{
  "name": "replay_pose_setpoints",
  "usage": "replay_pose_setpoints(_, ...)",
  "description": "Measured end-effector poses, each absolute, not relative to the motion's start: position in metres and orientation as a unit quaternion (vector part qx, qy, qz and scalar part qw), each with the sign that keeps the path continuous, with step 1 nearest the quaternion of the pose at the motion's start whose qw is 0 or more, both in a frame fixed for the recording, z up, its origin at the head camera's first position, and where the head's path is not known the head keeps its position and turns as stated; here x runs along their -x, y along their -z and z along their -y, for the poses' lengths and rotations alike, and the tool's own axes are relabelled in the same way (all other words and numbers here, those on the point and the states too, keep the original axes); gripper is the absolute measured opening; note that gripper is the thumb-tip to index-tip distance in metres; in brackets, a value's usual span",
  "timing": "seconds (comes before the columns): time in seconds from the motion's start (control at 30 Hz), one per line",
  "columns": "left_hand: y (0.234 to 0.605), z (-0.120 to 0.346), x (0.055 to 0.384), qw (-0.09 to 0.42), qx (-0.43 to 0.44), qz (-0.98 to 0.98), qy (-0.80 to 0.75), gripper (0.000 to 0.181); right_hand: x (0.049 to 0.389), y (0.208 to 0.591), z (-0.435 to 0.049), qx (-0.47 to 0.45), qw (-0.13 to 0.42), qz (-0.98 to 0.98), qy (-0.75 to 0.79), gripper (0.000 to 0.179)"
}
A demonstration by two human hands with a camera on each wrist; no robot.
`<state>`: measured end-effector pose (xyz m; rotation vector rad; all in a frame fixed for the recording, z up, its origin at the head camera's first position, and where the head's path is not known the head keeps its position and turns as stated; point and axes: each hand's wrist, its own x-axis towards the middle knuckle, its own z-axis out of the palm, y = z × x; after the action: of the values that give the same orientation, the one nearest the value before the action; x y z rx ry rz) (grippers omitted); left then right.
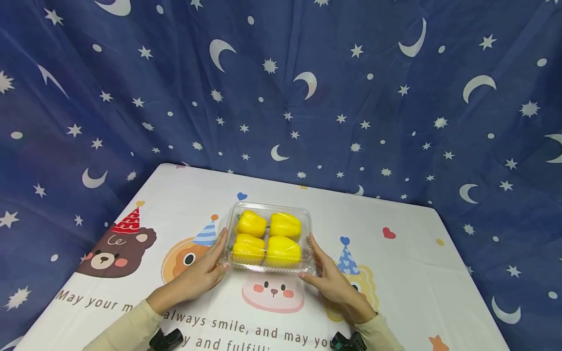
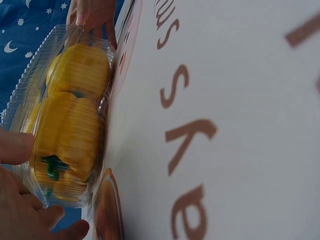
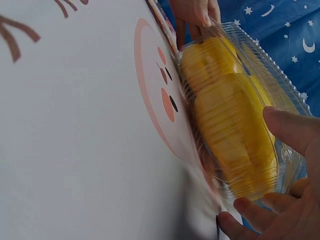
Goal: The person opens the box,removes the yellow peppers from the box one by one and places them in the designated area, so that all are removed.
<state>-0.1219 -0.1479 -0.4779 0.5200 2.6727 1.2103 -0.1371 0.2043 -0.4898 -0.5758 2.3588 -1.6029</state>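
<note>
Nearest, at the bottom edge, are my two cream sleeves (image 1: 127, 331), with small black devices (image 1: 166, 340) at both wrists and brown printed lettering (image 1: 228, 325) on the cloth between my arms. Beyond them, my left hand (image 1: 198, 279) grips the near left corner of a clear plastic clamshell box (image 1: 268, 268), thumb at the corner and fingers running along the left side. My right hand (image 1: 335, 285) grips the near right corner in the same way, its thumb along the front edge. The box is in the middle of the table, level or nearly so; whether its base touches the cloth, I cannot tell. Under its ribbed lid are four yellow bell peppers (image 1: 283, 251) in two rows of two, and from my left wrist a green stem (image 2: 53, 167) shows at the near end. A pink animal face (image 1: 272, 301) is printed on the white tablecloth (image 1: 421, 273) just in front of the box. Farther left is a brown bear (image 1: 114, 248) in a red party hat; beyond my right hand is a small red heart (image 1: 389, 233). Behind the table hangs a dark blue curtain (image 1: 263, 92) with white moons and stars.
</note>
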Motion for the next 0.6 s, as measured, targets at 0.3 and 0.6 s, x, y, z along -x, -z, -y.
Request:
replay_pose_setpoints(0.3,0.4753,0.1448,0.1175,0.070,-0.163,-0.900,-0.398,0.073,0.1373,0.4908,-0.2048,0.208,0.108,-0.800,0.553,0.100)
replay_pose_setpoints(0.6,0.4741,0.1432,0.1143,0.058,-0.163,-0.904,-0.390,0.072,0.1351,0.4889,-0.2025,0.192,0.109,-0.810,0.543,0.094)
